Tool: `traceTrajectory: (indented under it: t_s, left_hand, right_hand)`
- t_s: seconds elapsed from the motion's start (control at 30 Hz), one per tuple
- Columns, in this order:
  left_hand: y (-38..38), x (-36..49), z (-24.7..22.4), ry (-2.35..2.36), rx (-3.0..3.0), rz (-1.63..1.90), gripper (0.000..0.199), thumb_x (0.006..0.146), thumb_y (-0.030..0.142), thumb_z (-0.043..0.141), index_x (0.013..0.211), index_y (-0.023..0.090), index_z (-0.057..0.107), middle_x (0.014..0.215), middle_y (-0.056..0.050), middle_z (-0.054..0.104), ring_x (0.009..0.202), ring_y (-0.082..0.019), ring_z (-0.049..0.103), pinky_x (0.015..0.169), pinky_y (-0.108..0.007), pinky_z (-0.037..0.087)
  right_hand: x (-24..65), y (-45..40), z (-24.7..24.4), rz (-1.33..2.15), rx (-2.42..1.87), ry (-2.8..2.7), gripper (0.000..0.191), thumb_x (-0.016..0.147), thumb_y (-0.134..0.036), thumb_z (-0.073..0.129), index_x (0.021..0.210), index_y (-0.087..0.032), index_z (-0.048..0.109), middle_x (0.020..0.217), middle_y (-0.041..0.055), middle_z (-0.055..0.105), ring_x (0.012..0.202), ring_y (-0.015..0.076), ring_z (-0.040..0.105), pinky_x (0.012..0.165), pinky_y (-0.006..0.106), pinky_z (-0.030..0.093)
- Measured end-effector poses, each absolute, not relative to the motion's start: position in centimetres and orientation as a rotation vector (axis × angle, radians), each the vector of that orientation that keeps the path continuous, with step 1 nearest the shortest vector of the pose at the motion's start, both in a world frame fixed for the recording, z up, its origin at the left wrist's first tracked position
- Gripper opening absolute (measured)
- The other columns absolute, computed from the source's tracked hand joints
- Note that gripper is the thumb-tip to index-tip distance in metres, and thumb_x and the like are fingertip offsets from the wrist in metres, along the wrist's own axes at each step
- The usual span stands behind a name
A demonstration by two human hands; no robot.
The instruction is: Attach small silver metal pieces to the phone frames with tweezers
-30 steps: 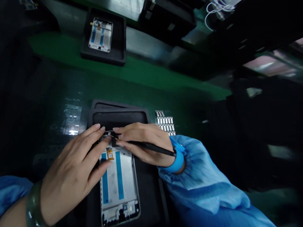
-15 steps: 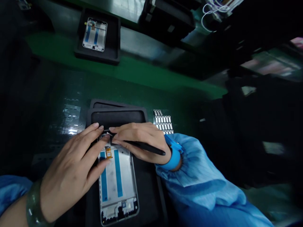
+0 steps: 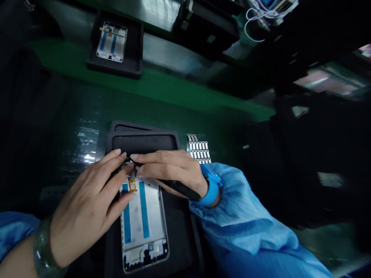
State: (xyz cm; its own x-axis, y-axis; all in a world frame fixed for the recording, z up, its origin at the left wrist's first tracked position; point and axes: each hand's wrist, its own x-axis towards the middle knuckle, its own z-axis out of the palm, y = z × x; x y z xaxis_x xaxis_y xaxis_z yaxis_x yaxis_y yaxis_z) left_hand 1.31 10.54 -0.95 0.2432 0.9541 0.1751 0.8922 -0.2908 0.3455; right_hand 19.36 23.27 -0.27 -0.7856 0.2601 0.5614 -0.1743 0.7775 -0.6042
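Note:
A phone mid-frame (image 3: 135,224) with two blue strips lies in a black foam tray (image 3: 185,231), its long side running away from me. My left hand (image 3: 89,197) rests over its upper left side, fingers spread. The fingertips touch the top end, and the thumb lies by an orange flex cable (image 3: 132,185). My right hand (image 3: 174,170) is closed around a slim black pen-like tool (image 3: 182,189). Its fingertips are at the frame's top end, close to my left fingers. The tool's tip and the spot it meets are hidden by the fingers.
A sheet of small white labels (image 3: 199,150) lies right of the tray on the green mat (image 3: 162,104). Another phone frame (image 3: 111,42) sits in a black tray (image 3: 133,58) at the back left. Stacked black trays (image 3: 207,27) and white cables (image 3: 257,17) are farther back.
My right fingertips have shifted slightly left along the frame's top end, and the tool's rear end has tipped down toward the wrist. My left hand stays nearly in place.

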Motion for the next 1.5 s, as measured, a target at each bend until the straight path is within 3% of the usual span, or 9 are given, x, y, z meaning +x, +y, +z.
traceTrajectory:
  t_s: [0.2,0.4,0.67,1.5]
  left_hand:
    - [10.5,1.4,-0.9,1.770,2.338,0.524,0.040,0.090,0.034,0.046,0.126,0.017,0.046,0.134,-0.009,0.045,0.131,-0.023,0.034,0.103,-0.043,0.040]
    - [10.5,1.4,-0.9,1.768,2.333,0.524,0.040,0.090,0.034,0.045,0.126,0.018,0.046,0.133,-0.008,0.045,0.131,-0.023,0.034,0.103,-0.043,0.040]
    - [10.5,1.2,-1.0,1.757,2.342,0.524,0.040,0.090,0.035,0.045,0.125,0.018,0.047,0.133,-0.008,0.046,0.131,-0.022,0.033,0.105,-0.042,0.037]
    - [10.5,1.2,-1.2,1.778,2.330,0.525,0.041,0.090,0.039,0.043,0.125,0.018,0.047,0.134,-0.006,0.045,0.132,-0.020,0.032,0.108,-0.038,0.034]
  right_hand:
    - [18.6,23.3,-0.2,1.093,-0.332,-2.131,0.015,0.081,-0.015,0.064,0.094,-0.011,0.059,0.093,0.0089,0.068,0.095,0.0159,0.065,0.084,0.027,0.055]
    - [18.2,23.3,-0.3,1.233,-0.644,-2.118,0.015,0.085,-0.025,0.060,0.094,-0.013,0.056,0.091,0.0053,0.063,0.080,0.0127,0.065,0.069,0.021,0.055]
    - [18.2,23.2,-0.3,1.230,-0.571,-2.119,0.012,0.084,-0.021,0.061,0.091,-0.013,0.057,0.090,0.0046,0.065,0.082,0.0124,0.064,0.075,0.023,0.053]
    - [18.1,23.1,-0.7,1.015,-0.412,-2.186,0.010,0.083,-0.015,0.062,0.091,-0.012,0.058,0.088,0.0064,0.065,0.085,0.0147,0.065,0.074,0.024,0.055]
